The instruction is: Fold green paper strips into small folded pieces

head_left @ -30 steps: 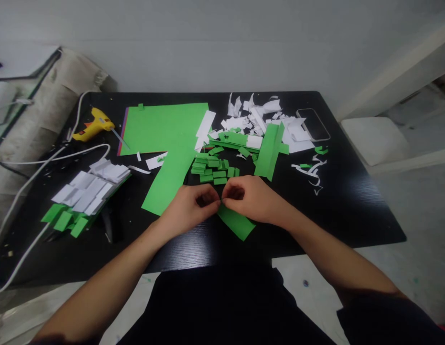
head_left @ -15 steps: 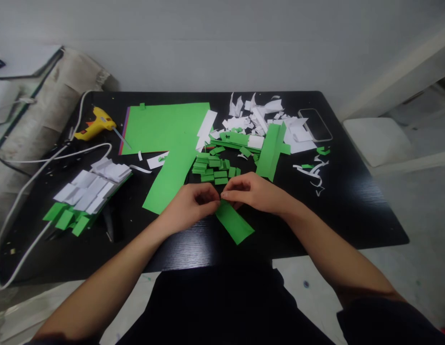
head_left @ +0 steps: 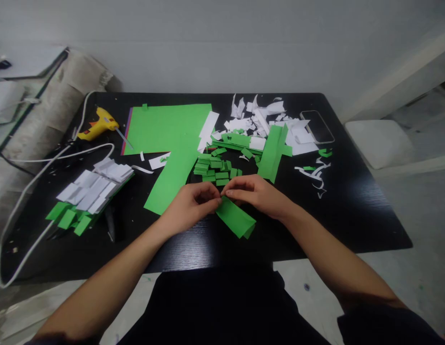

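Since a moment ago, the green paper strip (head_left: 236,218) is doubling over at its near end, low over the black worktop (head_left: 352,211). The left hand (head_left: 188,207) and right hand (head_left: 256,194) are both pinching its far end with narrow fingers, just in front of the small green pieces (head_left: 215,168).

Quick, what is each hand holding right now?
Left hand: closed, pinching the end of the green paper strip.
Right hand: closed, pinching the same strip end.
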A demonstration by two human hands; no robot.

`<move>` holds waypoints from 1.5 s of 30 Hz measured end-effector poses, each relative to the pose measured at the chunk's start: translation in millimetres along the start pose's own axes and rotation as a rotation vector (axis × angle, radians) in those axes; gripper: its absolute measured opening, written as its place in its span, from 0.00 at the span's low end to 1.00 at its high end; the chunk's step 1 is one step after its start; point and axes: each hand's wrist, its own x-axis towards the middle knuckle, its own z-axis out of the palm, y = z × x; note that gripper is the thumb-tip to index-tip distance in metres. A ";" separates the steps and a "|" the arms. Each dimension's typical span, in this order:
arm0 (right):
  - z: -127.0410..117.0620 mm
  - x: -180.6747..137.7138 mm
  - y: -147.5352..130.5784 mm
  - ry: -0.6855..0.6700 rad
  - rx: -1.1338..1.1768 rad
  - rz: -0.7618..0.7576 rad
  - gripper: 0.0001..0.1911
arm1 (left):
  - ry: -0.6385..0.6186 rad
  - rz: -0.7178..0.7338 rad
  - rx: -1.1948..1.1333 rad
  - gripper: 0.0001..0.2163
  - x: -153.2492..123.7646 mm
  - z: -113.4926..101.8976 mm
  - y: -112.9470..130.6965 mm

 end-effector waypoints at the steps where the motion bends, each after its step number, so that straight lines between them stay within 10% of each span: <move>1: -0.2 0.8 2.4 -0.005 0.039 0.002 0.05 | 0.013 0.002 -0.020 0.06 0.2 -0.1 0.0; 16: 3.1 4.8 19.1 0.013 0.305 0.006 0.07 | 0.125 0.049 -0.027 0.08 -0.9 0.1 -0.3; 45: 7.1 4.1 19.0 -0.003 0.102 -0.202 0.11 | 0.090 0.001 0.038 0.07 0.4 -3.8 -0.8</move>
